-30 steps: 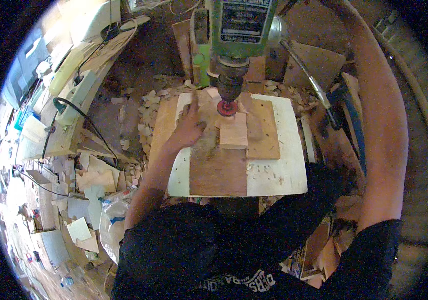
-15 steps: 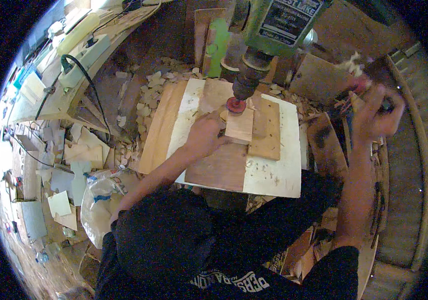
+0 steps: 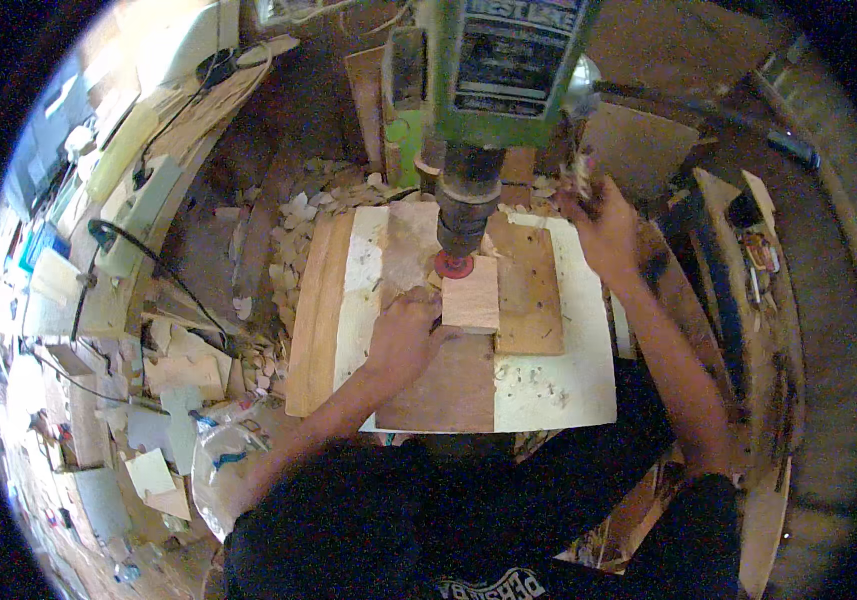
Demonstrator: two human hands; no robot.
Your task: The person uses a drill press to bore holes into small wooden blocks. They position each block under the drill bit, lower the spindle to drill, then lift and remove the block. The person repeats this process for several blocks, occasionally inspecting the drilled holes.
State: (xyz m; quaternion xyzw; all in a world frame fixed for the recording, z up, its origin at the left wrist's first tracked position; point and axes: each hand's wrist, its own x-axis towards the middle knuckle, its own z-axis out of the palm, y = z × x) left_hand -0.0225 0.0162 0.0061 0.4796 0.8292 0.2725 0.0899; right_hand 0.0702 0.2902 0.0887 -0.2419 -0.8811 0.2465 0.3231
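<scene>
A green drill press (image 3: pixel 508 70) stands over the work, its dark chuck (image 3: pixel 468 205) pointing down. The red round bit (image 3: pixel 454 264) at its tip is at the far left corner of a small pale wooden block (image 3: pixel 470 300). My left hand (image 3: pixel 406 335) is closed at the left side of this block, fingertips curled against its edge. A brown wooden stop board (image 3: pixel 530 300) lies along the block's right side. My right hand (image 3: pixel 603 228), raised beyond the board's right side, is closed on a frayed, pale brush-like thing (image 3: pixel 579 172), partly hidden by the fingers.
A white-and-brown work board (image 3: pixel 558 390) lies under the block. Wood chips (image 3: pixel 298 210) are heaped behind and left of it. A bench with a black cable (image 3: pixel 163 265) stands at left, above scattered offcuts (image 3: pixel 188 375). Planks (image 3: pixel 748 340) stand at right.
My right hand has swung left and inward, toward the drill, with the brush-like thing. My left hand stays at the block. The whole view has shifted, so the board appears lower.
</scene>
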